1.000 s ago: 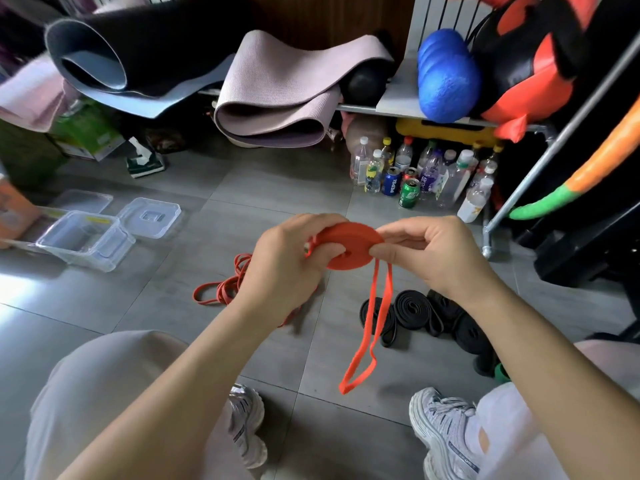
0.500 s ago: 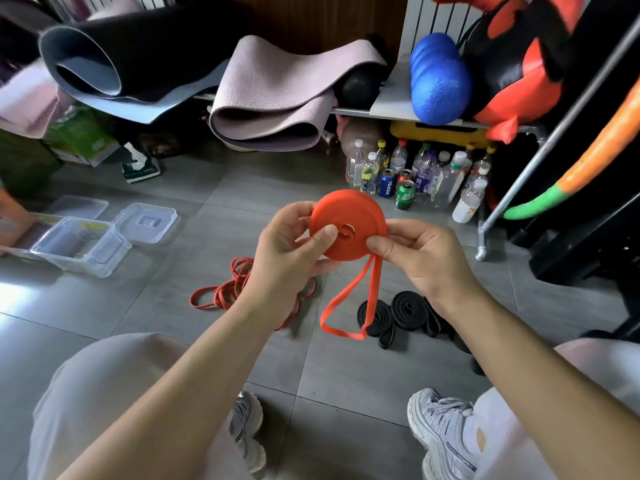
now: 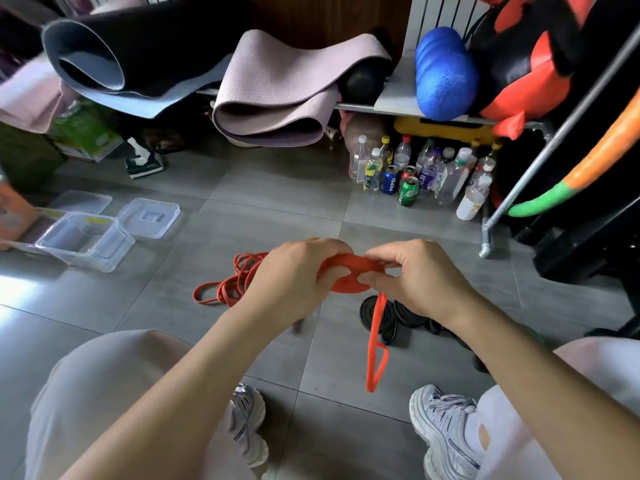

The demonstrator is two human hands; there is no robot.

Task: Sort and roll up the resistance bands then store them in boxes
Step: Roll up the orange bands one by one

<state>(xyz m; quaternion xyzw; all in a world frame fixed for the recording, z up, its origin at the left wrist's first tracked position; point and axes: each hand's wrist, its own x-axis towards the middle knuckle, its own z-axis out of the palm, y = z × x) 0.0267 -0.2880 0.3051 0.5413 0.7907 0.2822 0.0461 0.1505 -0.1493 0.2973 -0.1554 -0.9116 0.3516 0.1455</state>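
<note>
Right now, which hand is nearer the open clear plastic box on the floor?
Left. The left hand grips the rolled orange resistance band on the side toward the open clear plastic box; the right hand pinches the roll's far side, farther from it.

both bare forearms reach forward from the lower corners and converge at mid-frame. the left hand (image 3: 294,275) and right hand (image 3: 419,278) face each other, knuckles up and fingers curled, each pinching one side of the rolled orange band (image 3: 355,264) between thumb and fingertips.
</note>
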